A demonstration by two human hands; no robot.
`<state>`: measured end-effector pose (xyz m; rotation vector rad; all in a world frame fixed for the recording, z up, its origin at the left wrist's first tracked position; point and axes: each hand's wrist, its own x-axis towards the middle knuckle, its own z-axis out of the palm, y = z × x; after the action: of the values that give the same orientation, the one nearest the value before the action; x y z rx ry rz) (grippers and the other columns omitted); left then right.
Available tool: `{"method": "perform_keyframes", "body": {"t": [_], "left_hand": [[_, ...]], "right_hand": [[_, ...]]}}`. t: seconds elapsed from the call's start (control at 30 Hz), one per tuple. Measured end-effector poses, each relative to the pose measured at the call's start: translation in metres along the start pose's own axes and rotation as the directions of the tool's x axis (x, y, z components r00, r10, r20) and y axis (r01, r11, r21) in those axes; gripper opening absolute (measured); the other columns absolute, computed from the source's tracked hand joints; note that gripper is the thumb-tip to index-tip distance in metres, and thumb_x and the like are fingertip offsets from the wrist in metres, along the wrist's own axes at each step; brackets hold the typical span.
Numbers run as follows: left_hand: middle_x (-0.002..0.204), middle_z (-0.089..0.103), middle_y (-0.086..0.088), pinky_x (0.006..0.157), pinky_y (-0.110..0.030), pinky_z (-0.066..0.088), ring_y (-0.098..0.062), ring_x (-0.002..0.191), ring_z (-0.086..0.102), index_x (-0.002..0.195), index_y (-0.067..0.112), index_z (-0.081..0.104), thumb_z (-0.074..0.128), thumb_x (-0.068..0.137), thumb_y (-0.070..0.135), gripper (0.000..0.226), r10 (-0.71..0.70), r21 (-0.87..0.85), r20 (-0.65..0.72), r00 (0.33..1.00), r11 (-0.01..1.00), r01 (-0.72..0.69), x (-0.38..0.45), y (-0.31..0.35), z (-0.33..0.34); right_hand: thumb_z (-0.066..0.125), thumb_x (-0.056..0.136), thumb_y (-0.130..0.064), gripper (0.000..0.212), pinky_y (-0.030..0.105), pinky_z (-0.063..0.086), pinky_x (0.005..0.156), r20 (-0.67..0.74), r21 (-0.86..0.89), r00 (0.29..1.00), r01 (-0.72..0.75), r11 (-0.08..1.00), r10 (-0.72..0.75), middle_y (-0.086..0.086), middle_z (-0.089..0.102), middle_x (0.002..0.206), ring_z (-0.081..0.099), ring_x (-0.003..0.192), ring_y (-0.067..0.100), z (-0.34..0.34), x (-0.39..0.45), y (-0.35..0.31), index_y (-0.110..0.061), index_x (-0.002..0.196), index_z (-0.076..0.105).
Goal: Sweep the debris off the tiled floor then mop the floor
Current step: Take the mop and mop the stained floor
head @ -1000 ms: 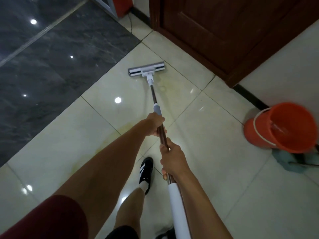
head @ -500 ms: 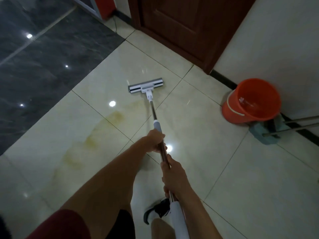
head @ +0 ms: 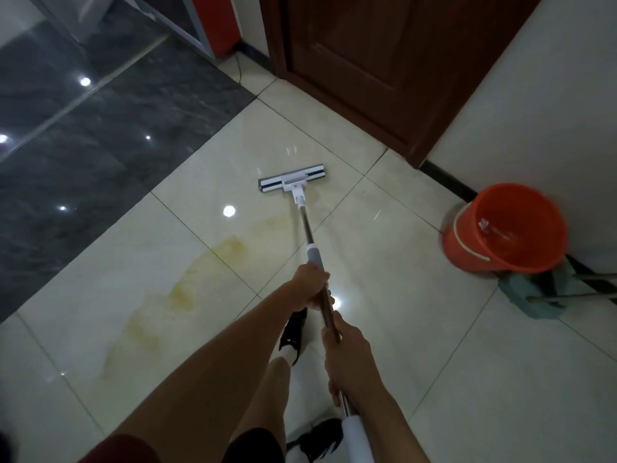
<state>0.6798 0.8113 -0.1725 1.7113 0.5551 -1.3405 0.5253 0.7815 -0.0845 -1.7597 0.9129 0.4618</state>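
Floor (head: 417, 329): pale glossy tiles, a yellowish stain (head: 187, 289) running diagonally left of the mop.
Door (head: 367, 61): dark wood, closed, beyond the mop head.
Bucket (head: 504, 228): orange, against the right wall (a second mop lies beside it).
Mop (head: 292, 180): flat head on the tiles, handle slanting back.
Left hand (head: 312, 285): fingers wrapped round the handle, further forward.
Right hand (head: 349, 355): fingers curled round the handle, nearer the body.
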Motion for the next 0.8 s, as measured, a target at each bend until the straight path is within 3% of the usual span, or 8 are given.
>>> {"method": "perform_keyframes", "body": {"t": [0.23, 0.33, 0.37, 0.43, 0.53, 0.67, 0.8], "left_hand": [[0.071, 0.055, -0.014, 0.049, -0.037, 0.059, -0.028, 0.056, 0.060, 0.094, 0.003, 0.048, 0.053, 0.103, 0.012, 0.013, 0.022, -0.032, -0.006, 1.000, 0.999, -0.023, 0.057, 0.121, -0.038], [0.065, 0.063, -0.011, 0.076, -0.047, 0.062, -0.027, 0.059, 0.066, 0.092, 0.005, 0.051, 0.054, 0.103, 0.018, 0.017, 0.019, -0.027, -0.013, 1.000, 0.999, -0.020, 0.091, 0.182, -0.057], [0.069, 0.064, -0.012, 0.078, -0.048, 0.062, -0.028, 0.060, 0.067, 0.095, 0.005, 0.051, 0.054, 0.103, 0.018, 0.016, 0.034, -0.020, -0.019, 0.999, 0.999, -0.034, 0.102, 0.202, -0.063], [0.078, 0.063, -0.017, 0.068, -0.046, 0.063, -0.030, 0.063, 0.069, 0.108, 0.001, 0.049, 0.054, 0.103, 0.016, 0.016, 0.057, 0.007, -0.024, 0.998, 0.998, -0.057, 0.120, 0.242, -0.075], [0.085, 0.065, -0.019, 0.059, -0.043, 0.063, -0.032, 0.070, 0.072, 0.120, -0.002, 0.048, 0.054, 0.103, 0.017, 0.026, 0.066, 0.034, -0.033, 0.997, 0.997, -0.064, 0.145, 0.301, -0.092], [0.086, 0.065, -0.017, 0.054, -0.038, 0.062, -0.028, 0.068, 0.071, 0.123, -0.004, 0.049, 0.053, 0.104, 0.019, 0.030, 0.098, 0.028, -0.061, 0.993, 0.995, -0.097, 0.170, 0.363, -0.109], [0.087, 0.066, -0.016, 0.054, -0.037, 0.062, -0.026, 0.067, 0.071, 0.123, -0.002, 0.049, 0.053, 0.104, 0.020, 0.029, 0.115, 0.035, -0.085, 0.990, 0.993, -0.112, 0.179, 0.389, -0.117]], "right_hand": [[0.040, 0.105, -0.029, 0.025, 0.021, 0.047, 0.058, 0.012, 0.014, 1.000, -0.010, 1.000, 0.010, -0.006, 0.063, 0.081, 0.059, 0.062, 0.008, -0.018, 0.114, -0.083, -0.028, 0.122, 0.058], [0.041, 0.105, -0.029, 0.031, 0.026, 0.054, 0.061, 0.017, -0.001, 1.000, -0.015, 1.000, 0.015, -0.002, 0.065, 0.085, 0.064, 0.066, 0.015, -0.030, 0.169, -0.127, -0.027, 0.132, 0.055], [0.041, 0.105, -0.028, 0.031, 0.025, 0.053, 0.056, 0.023, 0.009, 0.999, -0.026, 1.000, 0.026, -0.003, 0.063, 0.082, 0.063, 0.062, 0.014, -0.034, 0.187, -0.143, -0.027, 0.132, 0.056], [0.042, 0.106, -0.029, 0.030, 0.025, 0.051, 0.049, 0.031, 0.040, 0.998, -0.048, 0.998, 0.047, -0.001, 0.062, 0.078, 0.061, 0.056, 0.014, -0.041, 0.221, -0.173, -0.028, 0.131, 0.057], [0.042, 0.105, -0.030, 0.030, 0.028, 0.052, 0.051, 0.035, 0.044, 0.998, -0.054, 0.998, 0.052, 0.002, 0.059, 0.080, 0.060, 0.059, 0.019, -0.051, 0.275, -0.212, -0.030, 0.131, 0.056], [0.043, 0.105, -0.028, 0.026, 0.027, 0.049, 0.044, 0.061, 0.095, 0.994, -0.097, 0.991, 0.091, 0.002, 0.056, 0.073, 0.055, 0.048, 0.019, -0.065, 0.331, -0.261, -0.031, 0.126, 0.057], [0.042, 0.105, -0.027, 0.030, 0.029, 0.053, 0.049, 0.072, 0.023, 0.996, -0.062, 0.998, 0.061, 0.001, 0.056, 0.076, 0.058, 0.054, 0.017, -0.072, 0.354, -0.284, -0.025, 0.132, 0.055]]}}
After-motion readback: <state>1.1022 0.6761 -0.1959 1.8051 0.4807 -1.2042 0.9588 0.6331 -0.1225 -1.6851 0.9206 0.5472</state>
